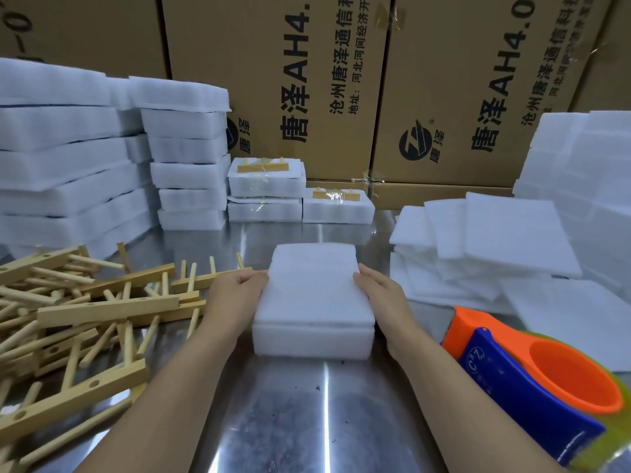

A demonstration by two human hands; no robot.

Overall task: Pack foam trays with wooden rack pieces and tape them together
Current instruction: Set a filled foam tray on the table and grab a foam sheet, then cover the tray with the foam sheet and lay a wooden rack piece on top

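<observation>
Your tape dispenser (pixel 532 377) sits nearest, just right of your right forearm on the counter (pixel 307 404). The closed foam tray (pixel 312 298) rests mid-counter, clasped from both sides. Your left grip (pixel 239 288) and right grip (pixel 379 290) each hold a long edge, thumbs on the lid. Square the lid flush with the base and press evenly, so the seam won't gape when taped. Loose wooden rack pieces (pixel 102 308) lie heaped at your left.

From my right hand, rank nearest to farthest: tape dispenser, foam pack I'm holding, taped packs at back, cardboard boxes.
1. Foam pack, centre, held by the right hand.
2. Tape dispenser, near right.
3. Taped packs, back centre.
4. Cardboard boxes, behind them.
</observation>
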